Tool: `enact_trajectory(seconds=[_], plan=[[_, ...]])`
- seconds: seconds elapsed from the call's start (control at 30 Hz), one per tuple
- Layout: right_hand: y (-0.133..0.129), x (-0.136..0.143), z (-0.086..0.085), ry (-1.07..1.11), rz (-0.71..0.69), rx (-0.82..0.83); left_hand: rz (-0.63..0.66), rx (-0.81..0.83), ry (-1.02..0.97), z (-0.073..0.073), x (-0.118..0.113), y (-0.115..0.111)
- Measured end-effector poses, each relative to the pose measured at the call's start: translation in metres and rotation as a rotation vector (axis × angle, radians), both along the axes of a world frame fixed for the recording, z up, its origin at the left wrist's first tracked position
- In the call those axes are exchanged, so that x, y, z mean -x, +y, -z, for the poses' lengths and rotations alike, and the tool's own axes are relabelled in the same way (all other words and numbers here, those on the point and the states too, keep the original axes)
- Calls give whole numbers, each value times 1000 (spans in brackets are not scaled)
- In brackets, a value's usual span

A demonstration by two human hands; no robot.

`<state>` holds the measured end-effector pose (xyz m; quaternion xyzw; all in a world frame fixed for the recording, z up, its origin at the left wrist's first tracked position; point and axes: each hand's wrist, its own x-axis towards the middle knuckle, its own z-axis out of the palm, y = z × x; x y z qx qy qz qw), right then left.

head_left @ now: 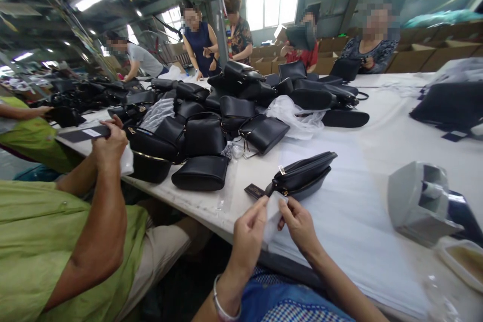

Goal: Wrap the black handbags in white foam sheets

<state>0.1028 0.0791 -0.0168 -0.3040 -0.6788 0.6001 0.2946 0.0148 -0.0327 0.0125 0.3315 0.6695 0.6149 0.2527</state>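
Observation:
Both of my hands pinch a small, translucent white wrap (272,217) at the table's near edge; whether it is paper or plastic, I cannot tell. My left hand (248,234) grips its left side, fingers pressed together. On the other side, my right hand (302,225) holds it between thumb and fingers. Just beyond them lies a black handbag (307,177) with a gold zipper pull, its near end close to my fingertips. A dark tag (254,191) with printed lettering rests beside the bag, left of the wrap.
Many black bags (206,136) are heaped across the table, with clear plastic (296,113) among them. At right stand a grey tape dispenser (418,201) and a shallow tray (464,261). A co-worker in green (86,241) sits close at left; several people work beyond the table.

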Motion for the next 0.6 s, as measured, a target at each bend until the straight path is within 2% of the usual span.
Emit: enact_trajectory(seconds=[0.03, 0.1, 0.17, 0.23, 0.4, 0.6], plan=[[2, -2, 0, 8, -34, 34, 13, -5, -178, -5, 7, -1], [6, -5, -1, 4, -70, 61, 121, 32, -436, -9, 17, -1], [9, -7, -2, -14, -90, 55, 281, 93, -558, -9, 21, 1], [11, -8, -4, -37, -100, 33, 338, 113, -608, -6, 19, 3], [13, -7, -8, -80, -97, -3, 207, 34, -593, 2, 5, 11], [14, -5, -12, -26, -129, 127, 133, -38, -579, 3, -8, 18]])
